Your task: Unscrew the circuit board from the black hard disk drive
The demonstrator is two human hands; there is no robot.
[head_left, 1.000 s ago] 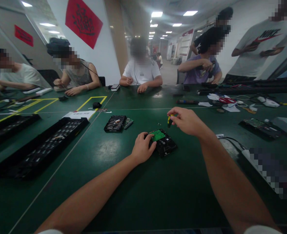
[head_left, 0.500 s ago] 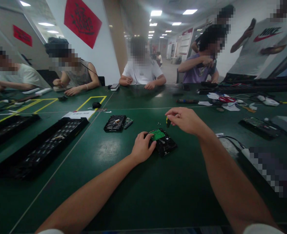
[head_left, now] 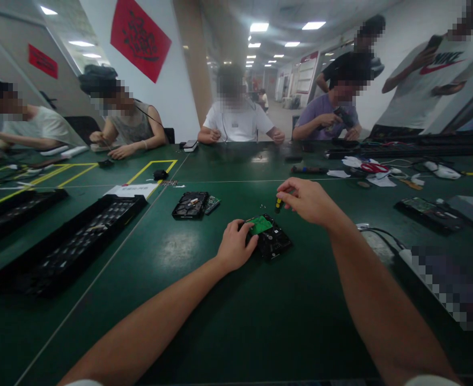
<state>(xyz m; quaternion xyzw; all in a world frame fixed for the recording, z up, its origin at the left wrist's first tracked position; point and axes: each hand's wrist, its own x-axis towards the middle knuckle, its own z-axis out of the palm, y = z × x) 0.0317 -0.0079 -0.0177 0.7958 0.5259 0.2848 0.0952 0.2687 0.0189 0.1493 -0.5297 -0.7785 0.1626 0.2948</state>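
A black hard drive [head_left: 275,242] with a green circuit board [head_left: 261,224] on its upper face lies on the green table. My left hand [head_left: 235,245] grips its left side, fingers on the board's edge and thumb at the near side. Pinched in the fingertips of my right hand [head_left: 307,199] is a yellow and black screwdriver [head_left: 279,204], held just above the drive's far right corner; its tip is hard to make out. Several tiny screws [head_left: 263,206] lie on the table behind the drive.
Another black hard drive [head_left: 190,205] lies left of centre beside a loose circuit board [head_left: 212,204]. Long black trays [head_left: 87,236] stand at the left. On the right are one more drive [head_left: 427,213], cables and paper scraps [head_left: 375,170]. Several people sit or stand across the table.
My right hand has lifted the screwdriver slightly away from the hard drive, a little to the right. My left hand stays on the drive. Across the table, a person's hand has moved right.
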